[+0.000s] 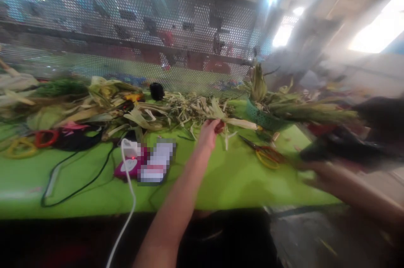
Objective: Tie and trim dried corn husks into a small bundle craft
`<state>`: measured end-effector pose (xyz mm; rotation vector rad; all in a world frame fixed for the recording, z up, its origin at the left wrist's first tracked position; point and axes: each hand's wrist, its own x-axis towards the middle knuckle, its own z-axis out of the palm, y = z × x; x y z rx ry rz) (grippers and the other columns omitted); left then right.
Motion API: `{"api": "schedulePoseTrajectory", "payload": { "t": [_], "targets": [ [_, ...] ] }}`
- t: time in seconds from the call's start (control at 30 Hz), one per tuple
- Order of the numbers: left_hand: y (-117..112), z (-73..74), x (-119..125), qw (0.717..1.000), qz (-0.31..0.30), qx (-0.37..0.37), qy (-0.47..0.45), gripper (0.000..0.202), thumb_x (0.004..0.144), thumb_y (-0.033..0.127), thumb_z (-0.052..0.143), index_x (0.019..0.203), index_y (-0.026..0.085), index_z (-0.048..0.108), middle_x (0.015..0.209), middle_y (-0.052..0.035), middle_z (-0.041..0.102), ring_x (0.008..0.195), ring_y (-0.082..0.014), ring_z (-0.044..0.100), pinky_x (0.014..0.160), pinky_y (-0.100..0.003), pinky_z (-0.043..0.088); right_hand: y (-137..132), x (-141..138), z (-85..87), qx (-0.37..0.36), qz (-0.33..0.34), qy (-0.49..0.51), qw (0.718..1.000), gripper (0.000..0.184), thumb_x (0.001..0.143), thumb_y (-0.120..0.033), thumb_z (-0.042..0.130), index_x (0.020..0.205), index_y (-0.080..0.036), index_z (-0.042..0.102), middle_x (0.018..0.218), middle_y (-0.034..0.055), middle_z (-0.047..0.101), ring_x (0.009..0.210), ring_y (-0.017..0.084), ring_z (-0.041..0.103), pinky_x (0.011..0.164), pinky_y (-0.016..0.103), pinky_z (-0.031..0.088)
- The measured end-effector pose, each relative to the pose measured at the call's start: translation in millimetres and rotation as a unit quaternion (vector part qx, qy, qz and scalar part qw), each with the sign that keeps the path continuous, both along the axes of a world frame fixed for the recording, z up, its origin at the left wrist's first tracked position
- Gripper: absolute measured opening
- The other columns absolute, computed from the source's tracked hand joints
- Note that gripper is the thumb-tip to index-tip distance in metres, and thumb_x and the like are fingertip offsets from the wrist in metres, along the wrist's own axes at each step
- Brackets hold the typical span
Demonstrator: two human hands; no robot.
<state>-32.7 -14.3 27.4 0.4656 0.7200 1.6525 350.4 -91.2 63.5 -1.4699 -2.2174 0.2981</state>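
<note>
My left hand (210, 131) reaches across the green table (227, 179) to a long heap of dry corn husks (176, 110). Its fingers are curled round a pale husk strip (240, 123) at the heap's front edge. My right hand (311, 167) is at the table's right end, smeared by motion, and its fingers cannot be made out. A dark blurred object (344, 146) lies just above it. Whether that hand holds the object I cannot tell. Yellow-handled scissors (267, 156) lie on the table between my two hands.
A pink device (129, 167) with a white cable (128, 213) and black cords (78, 184) lie left of my arm. Red and yellow rings (31, 141) sit far left. A green cup-like holder (261, 116) stands among the husks. Perforated metal screen (126, 28) behind.
</note>
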Motion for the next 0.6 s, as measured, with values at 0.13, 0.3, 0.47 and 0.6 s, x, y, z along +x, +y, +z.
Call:
{"api": "schedulePoseTrajectory", "payload": {
  "t": [0.13,0.3,0.47,0.6],
  "targets": [
    [-8.1,2.6,10.6,0.999,-0.028,0.019,-0.022,0.016,0.067,0.017,0.074,0.077,0.016,0.062,0.076,-0.0024,0.071,0.075,-0.013,0.069,0.07,-0.025,0.05,32.2,-98.8,9.9,-0.151,0.052,0.175,0.972,0.054,0.08,-0.055,0.066,0.125,-0.026,0.063,0.107,0.0109,0.073,0.09,0.027,0.069,0.075,0.039,0.056],
    [-10.0,-4.2,21.1,0.996,-0.089,0.027,-0.005,0.024,0.062,0.019,0.081,0.077,0.016,0.063,0.081,-0.0045,0.073,0.077,-0.0162,0.07,0.074,-0.029,0.052,68.7,-197.9,-3.3,-0.127,0.036,0.414,0.901,0.043,0.08,-0.055,0.064,0.104,-0.018,0.065,0.084,0.0055,0.069,0.066,0.016,0.061,0.063,0.03,0.052],
    [-0.2,-7.9,1.5,0.995,-0.056,-0.008,0.087,0.039,0.064,0.033,0.083,0.093,0.018,0.063,0.094,-0.006,0.072,0.082,-0.0152,0.067,0.07,-0.025,0.048,97.5,-202.9,4.1,-0.042,-0.02,0.468,0.882,0.038,0.073,-0.054,0.069,0.082,-0.017,0.067,0.069,0.0016,0.063,0.06,0.014,0.056,0.061,0.028,0.049],
    [1.5,-3.5,-12.1,0.97,0.118,0.05,0.207,0.039,0.067,0.03,0.081,0.102,0.023,0.065,0.1,-0.0028,0.068,0.094,-0.0135,0.062,0.082,-0.023,0.045,109.8,-189.6,10.8,-0.038,-0.018,0.396,0.917,0.039,0.069,-0.055,0.073,0.072,-0.017,0.067,0.06,0.0008,0.06,0.055,0.014,0.052,0.054,0.027,0.046]
  ]
}}
